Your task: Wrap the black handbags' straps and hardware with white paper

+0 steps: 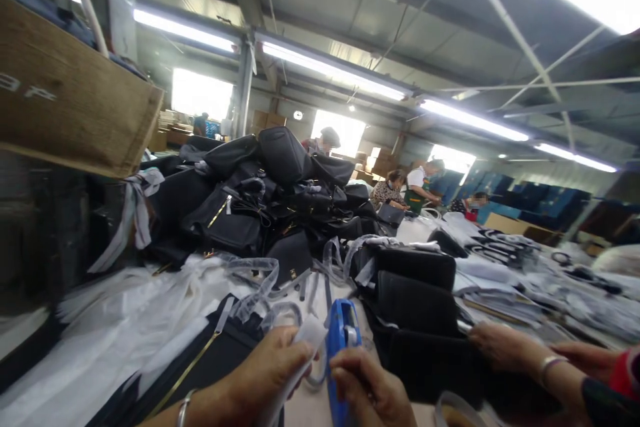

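My left hand (277,363) is closed around a white, folded strip of soft wrapping material (311,333), which runs down past my palm. A blue tape dispenser (336,383) stands on the table just right of it. My right hand (370,383) is at the dispenser's near right side, fingers curled and pressed together; whatever they pinch is hidden. Under my left forearm lies a black bag (200,363) with a gold zipper. Clear plastic-wrapped handles (260,283) lie beyond my hands.
Black bags (280,193) are heaped ahead. More black bags (417,307) stand in a row on the right, where a co-worker's hand (505,347) reaches in. White wrapping sheets (125,333) spread at left. A brown fabric-sided bin (75,87) juts in at upper left. Several people work farther back.
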{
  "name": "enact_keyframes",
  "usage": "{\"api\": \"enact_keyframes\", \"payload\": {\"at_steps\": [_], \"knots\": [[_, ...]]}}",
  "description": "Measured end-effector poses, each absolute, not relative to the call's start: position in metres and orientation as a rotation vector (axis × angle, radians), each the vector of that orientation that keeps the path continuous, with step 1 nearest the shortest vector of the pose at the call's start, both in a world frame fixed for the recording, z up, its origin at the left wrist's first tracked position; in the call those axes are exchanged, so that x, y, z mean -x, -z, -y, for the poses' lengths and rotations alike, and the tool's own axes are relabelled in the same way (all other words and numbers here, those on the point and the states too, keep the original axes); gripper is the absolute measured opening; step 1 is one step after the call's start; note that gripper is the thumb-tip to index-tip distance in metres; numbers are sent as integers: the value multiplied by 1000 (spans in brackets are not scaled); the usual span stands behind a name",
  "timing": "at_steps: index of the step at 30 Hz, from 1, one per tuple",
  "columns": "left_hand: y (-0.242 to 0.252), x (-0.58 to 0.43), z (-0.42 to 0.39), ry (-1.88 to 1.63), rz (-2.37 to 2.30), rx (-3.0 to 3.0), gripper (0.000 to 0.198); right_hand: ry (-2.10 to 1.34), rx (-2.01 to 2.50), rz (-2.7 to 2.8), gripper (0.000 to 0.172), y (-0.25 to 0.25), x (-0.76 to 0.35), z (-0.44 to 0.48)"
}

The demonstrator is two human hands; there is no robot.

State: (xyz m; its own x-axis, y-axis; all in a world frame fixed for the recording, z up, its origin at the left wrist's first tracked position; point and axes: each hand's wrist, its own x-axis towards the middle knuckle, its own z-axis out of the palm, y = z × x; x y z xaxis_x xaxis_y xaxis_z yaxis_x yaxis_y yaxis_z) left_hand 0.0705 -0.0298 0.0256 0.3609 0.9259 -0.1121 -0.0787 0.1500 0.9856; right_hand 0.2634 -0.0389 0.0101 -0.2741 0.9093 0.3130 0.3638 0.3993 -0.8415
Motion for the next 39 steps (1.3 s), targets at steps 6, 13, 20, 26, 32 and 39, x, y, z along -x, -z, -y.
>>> {"api": "enact_keyframes", "payload": {"at_steps": [6,13,20,26,32,39], "knots": [[-30,-63,34,-832,-892,-1161,20,-575,889,2177,12,-35,-247,16],[-41,-50,39,-743,-840,-1142,25,-840,880,2188,33,-38,-243,11],[-43,-53,37,-770,-836,-1240,19,-1311,966,1915,42,-46,-237,3],[-42,-57,37,-806,-836,-1288,16,-1620,880,1781,22,-41,-239,-1],[-37,-48,35,-768,-755,-993,20,-1438,765,1827,32,-32,-234,0],[-48,-42,25,-574,-436,-565,20,-847,726,2016,23,-17,-225,-6]]}}
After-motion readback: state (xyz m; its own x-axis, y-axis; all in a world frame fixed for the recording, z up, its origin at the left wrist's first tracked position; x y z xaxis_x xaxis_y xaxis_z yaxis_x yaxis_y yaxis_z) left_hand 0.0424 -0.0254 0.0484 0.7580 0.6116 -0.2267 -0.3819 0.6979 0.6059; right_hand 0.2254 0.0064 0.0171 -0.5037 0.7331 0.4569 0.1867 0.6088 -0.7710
